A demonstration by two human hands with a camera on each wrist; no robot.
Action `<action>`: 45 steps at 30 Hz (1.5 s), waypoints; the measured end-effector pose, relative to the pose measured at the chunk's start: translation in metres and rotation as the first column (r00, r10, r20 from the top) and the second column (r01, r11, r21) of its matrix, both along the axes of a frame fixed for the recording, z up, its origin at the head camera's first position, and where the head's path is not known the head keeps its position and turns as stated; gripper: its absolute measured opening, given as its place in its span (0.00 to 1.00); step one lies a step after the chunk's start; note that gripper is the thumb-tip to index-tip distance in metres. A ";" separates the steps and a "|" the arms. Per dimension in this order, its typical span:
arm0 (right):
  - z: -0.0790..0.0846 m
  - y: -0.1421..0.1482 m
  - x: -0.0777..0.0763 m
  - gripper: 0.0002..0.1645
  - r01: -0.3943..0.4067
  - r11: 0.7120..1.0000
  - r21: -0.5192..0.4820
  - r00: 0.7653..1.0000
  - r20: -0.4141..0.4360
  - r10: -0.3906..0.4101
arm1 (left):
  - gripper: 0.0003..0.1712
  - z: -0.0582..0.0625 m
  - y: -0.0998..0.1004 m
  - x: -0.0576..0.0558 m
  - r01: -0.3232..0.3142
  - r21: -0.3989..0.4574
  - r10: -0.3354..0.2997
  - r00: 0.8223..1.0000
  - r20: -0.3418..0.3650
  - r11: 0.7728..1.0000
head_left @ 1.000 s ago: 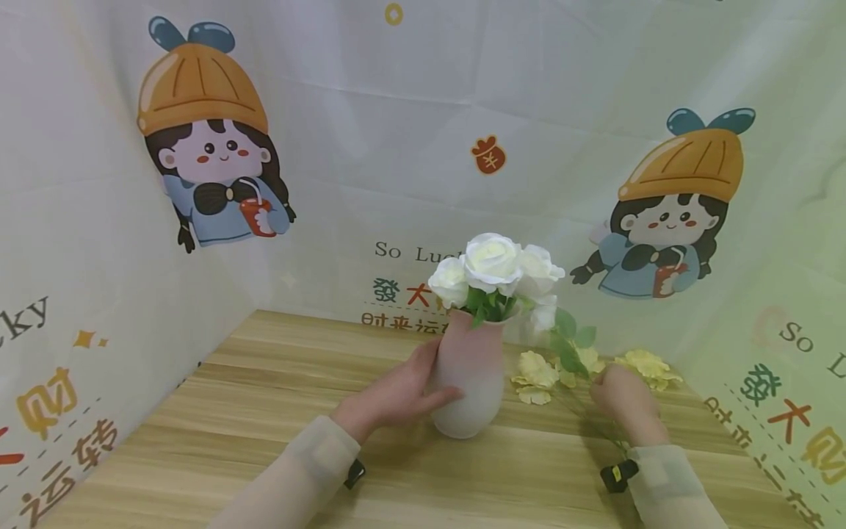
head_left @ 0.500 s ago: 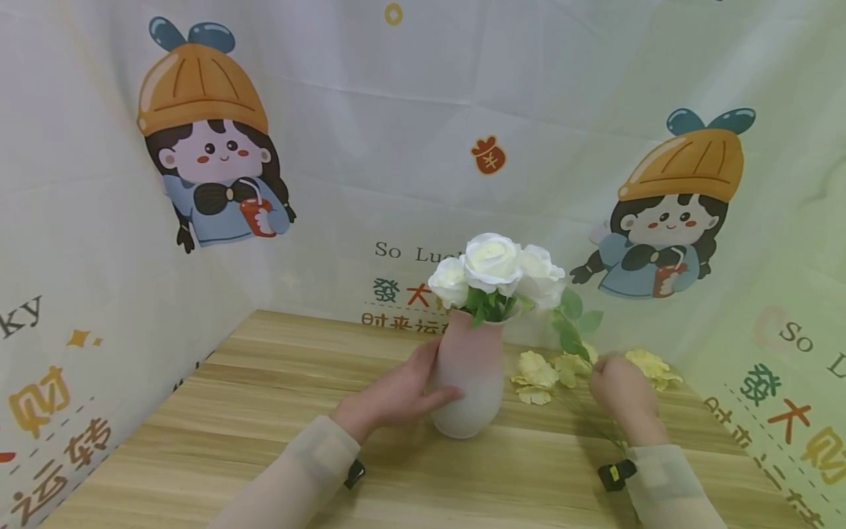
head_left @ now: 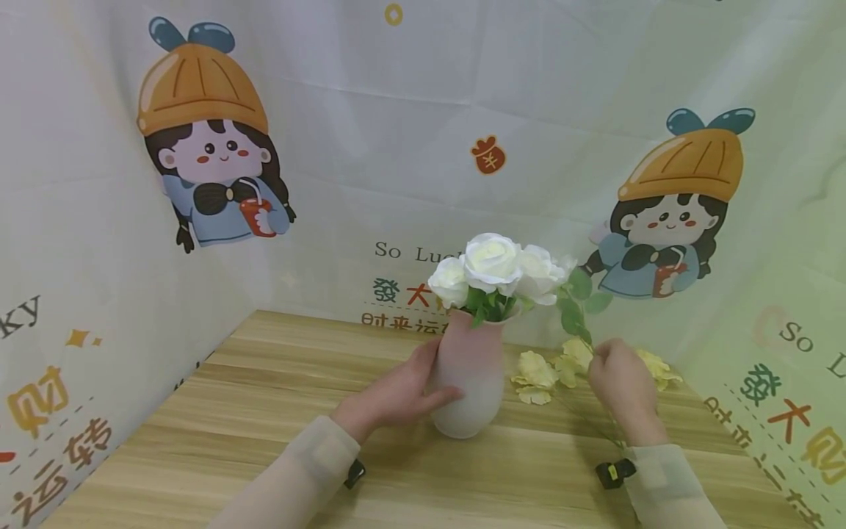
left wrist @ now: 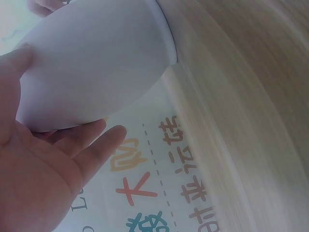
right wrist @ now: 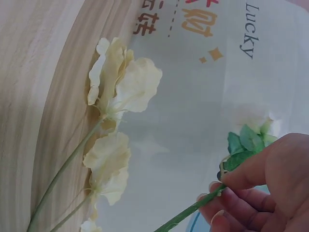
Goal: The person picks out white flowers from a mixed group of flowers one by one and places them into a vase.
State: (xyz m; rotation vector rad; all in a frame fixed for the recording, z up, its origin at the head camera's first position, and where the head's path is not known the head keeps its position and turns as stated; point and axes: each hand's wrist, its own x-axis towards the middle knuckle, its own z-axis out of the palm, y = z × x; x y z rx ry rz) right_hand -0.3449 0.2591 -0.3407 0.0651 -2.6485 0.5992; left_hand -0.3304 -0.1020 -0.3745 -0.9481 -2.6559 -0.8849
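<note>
My left hand (head_left: 413,382) holds a pink-to-white vase (head_left: 468,375) standing on the table, thumb across its front and fingers along its far side. Up close, the left wrist view has the vase's pale wall (left wrist: 96,63) between thumb and fingers. Several white roses (head_left: 492,263) with green leaves stick out of its mouth. To the right of the vase, my right hand (head_left: 624,386) pinches the green stem (right wrist: 193,208) of a white flower between thumb and fingertips. Its leaves (head_left: 576,308) rise above the hand, and its bloom (right wrist: 251,121) overlaps the vase's roses in the head view.
Pale yellow flowers (head_left: 537,376) lie on the wooden table (head_left: 277,389), behind and left of my right hand; their thin stems run towards the front. A printed cloth (head_left: 370,147) hangs around the table's back and sides.
My right hand has risen slightly, and the white flower in it has gone up, its bloom from beside the vase's mouth to the level of the roses. My left hand keeps its place on the vase.
</note>
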 end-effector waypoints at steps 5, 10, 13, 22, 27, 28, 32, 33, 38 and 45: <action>0.005 -0.005 0.003 0.20 0.015 1.000 -0.026 1.000 -0.023 -0.015 | 0.56 0.000 0.000 0.000 0.000 0.001 0.000 1.000 -0.007 1.000; 0.008 -0.009 0.005 0.20 0.028 0.998 -0.051 0.998 -0.057 -0.031 | 0.57 0.001 0.000 0.000 -0.002 0.003 0.002 1.000 -0.007 1.000; 0.009 -0.011 0.006 0.19 0.021 0.998 -0.058 0.994 -0.104 -0.027 | 0.57 0.001 0.000 0.001 -0.004 0.002 0.004 1.000 -0.007 1.000; 0.012 -0.015 0.007 0.15 -0.026 0.998 -0.049 0.977 -0.215 0.014 | 0.57 0.001 -0.001 0.001 -0.003 0.010 0.003 1.000 0.007 1.000; 0.013 -0.017 0.008 0.15 -0.025 0.998 -0.052 0.976 -0.217 0.014 | 0.56 0.002 0.000 0.001 0.001 0.012 -0.001 1.000 0.002 1.000; 0.013 -0.017 0.008 0.15 -0.024 0.998 -0.052 0.976 -0.219 0.012 | 0.56 0.002 0.000 0.001 0.002 0.010 -0.002 1.000 -0.001 1.000; 0.012 -0.017 0.008 0.14 -0.019 0.998 -0.052 0.971 -0.238 0.006 | 0.56 0.002 0.000 0.001 0.000 0.001 0.000 1.000 -0.004 1.000; 0.012 -0.017 0.008 0.14 -0.019 0.998 -0.053 0.969 -0.246 0.005 | 0.56 0.002 0.000 0.001 -0.001 0.001 0.001 1.000 -0.002 1.000; 0.013 -0.018 0.009 0.14 -0.023 0.998 -0.055 0.961 -0.275 0.007 | 0.56 0.002 0.000 0.001 -0.004 -0.001 0.004 1.000 0.000 1.000; 0.015 -0.021 0.010 0.16 -0.026 0.998 -0.050 0.956 -0.294 0.010 | 0.55 0.003 0.000 0.002 0.000 0.005 0.000 1.000 -0.012 1.000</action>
